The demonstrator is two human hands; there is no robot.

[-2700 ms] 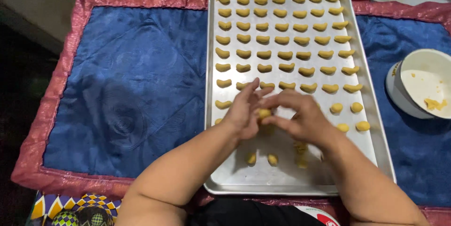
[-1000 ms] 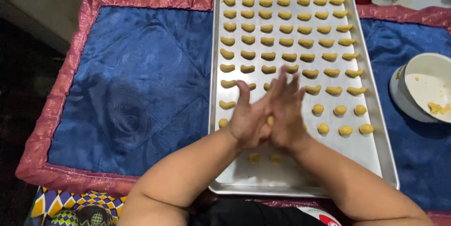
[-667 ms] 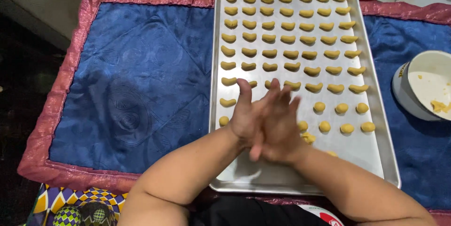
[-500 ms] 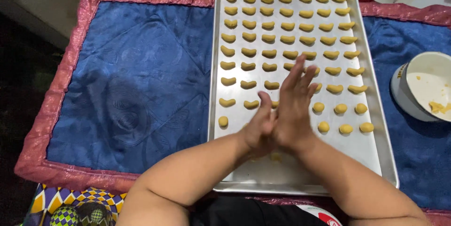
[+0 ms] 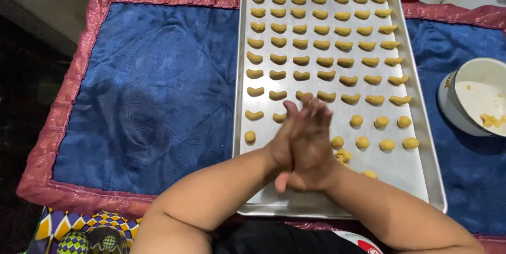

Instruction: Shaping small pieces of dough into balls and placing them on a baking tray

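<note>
Yellow dough hidden between your pressed palms, left hand (image 5: 287, 146) on right hand (image 5: 311, 148), wanted even rolling above the tray (image 5: 416, 180).

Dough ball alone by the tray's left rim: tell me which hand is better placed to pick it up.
Left, probably. The hands are pressed palm to palm over the tray, and the left hand lies on the side facing the dough ball. The right hand would have to cross over it.
</note>
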